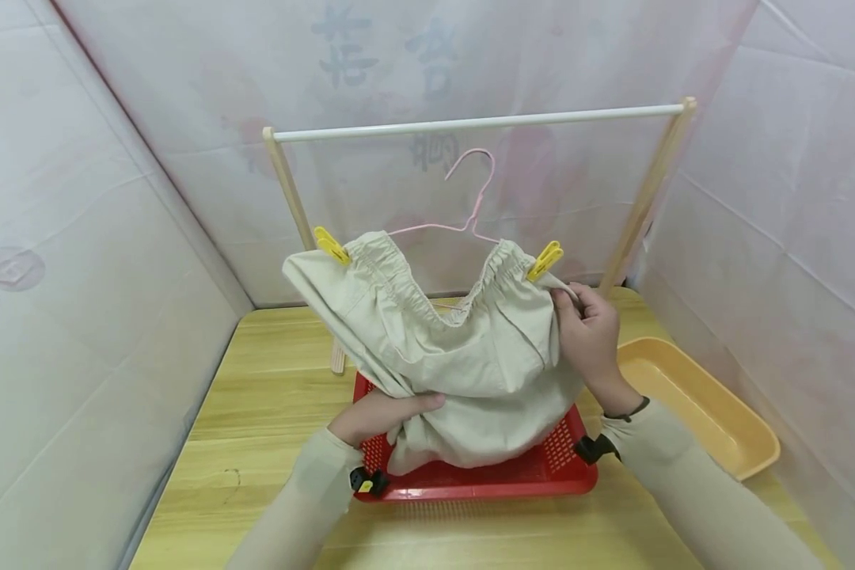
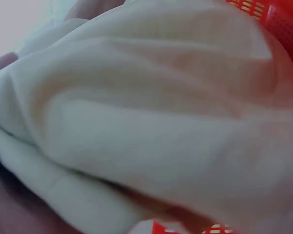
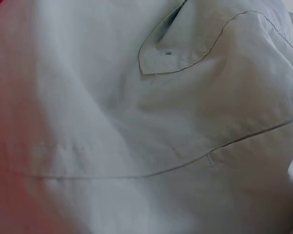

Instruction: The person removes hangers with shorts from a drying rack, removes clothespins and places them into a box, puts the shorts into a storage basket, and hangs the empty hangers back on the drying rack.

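Left hand and right hand, closed, grip beige garment, pegged to pink hanger above them, not yet on rail

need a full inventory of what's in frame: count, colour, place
elastic-waist garment: 1, beige, above the basket
clothes hanger: 1, pink, at the waistband, hook not on the rail
clothespins: 2, yellow, one each side of the waistband
perforated basket: 1, red, on the table
tray: 1, light orange, right side of the table
clothes rack: 1, white rail, pale wooden posts, at the back
table: 1, yellow wood-grain, underneath
printed fabric walls: 3, whitish, back and sides
left hand: 1, holding the garment's lower left
right hand: 1, pinching its upper right edge
sleeves: 2, beige, on the forearms
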A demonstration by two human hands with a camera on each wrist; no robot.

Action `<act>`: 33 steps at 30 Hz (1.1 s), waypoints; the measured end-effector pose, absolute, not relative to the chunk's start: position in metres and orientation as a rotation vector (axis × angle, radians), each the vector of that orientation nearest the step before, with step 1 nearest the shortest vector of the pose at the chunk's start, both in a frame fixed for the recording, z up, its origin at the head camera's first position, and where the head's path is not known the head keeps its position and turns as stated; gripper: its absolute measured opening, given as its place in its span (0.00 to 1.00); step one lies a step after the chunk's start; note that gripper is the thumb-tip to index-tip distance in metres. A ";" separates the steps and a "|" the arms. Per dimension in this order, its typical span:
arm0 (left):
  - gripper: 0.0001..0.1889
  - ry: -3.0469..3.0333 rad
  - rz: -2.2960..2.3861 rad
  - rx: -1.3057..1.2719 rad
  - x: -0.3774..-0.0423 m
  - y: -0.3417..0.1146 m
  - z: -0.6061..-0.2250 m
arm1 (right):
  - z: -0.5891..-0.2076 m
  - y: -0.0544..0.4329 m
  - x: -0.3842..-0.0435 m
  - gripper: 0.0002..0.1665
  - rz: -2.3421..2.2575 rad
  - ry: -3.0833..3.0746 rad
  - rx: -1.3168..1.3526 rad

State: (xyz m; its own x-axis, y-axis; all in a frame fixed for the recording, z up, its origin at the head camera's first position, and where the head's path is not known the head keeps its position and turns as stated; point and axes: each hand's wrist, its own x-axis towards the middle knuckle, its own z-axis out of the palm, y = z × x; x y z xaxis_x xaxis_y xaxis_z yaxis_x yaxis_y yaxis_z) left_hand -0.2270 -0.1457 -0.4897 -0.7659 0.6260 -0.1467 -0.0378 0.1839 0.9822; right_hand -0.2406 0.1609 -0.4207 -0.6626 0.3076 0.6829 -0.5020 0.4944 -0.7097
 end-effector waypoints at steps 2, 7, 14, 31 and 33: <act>0.37 1.969 1.541 0.548 -0.224 -0.150 -0.485 | -0.428 0.167 -0.245 0.08 1.266 -1.939 0.158; 0.28 2.079 1.213 0.539 -0.214 -0.158 -0.468 | -0.440 0.179 -0.250 0.07 1.272 -1.988 0.172; 0.24 2.165 0.911 0.640 -0.205 -0.166 -0.440 | -0.440 0.181 -0.248 0.04 1.250 -2.019 0.206; 0.22 2.355 0.756 0.807 -0.202 -0.199 -0.417 | -0.449 0.179 -0.235 0.04 1.246 -2.074 0.261; 0.20 2.356 0.769 0.844 -0.203 -0.205 -0.414 | -0.458 0.185 -0.240 0.03 1.247 -2.100 0.237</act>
